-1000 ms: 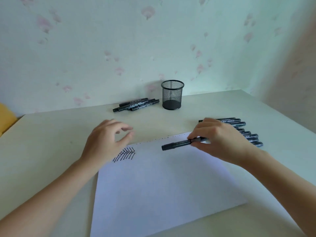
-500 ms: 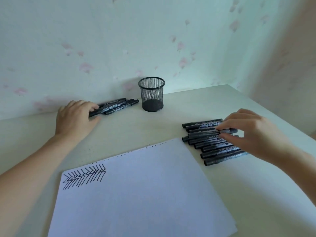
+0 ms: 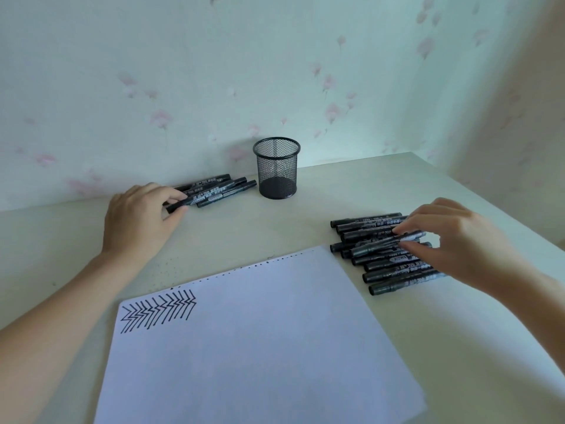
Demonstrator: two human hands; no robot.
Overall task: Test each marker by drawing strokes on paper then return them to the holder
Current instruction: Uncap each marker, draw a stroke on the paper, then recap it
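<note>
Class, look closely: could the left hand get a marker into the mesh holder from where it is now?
Probably yes. The left hand grips a marker just left of the mesh holder, whose mouth is open, with only the small marker pile lying between them.

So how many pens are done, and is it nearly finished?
Not nearly. The paper has one patch of zigzag strokes, so some testing is done. The mesh holder looks empty. The left hand grips a marker from the small pile; the right hand pinches one from the big row. Nothing has been returned to the holder yet.
</note>
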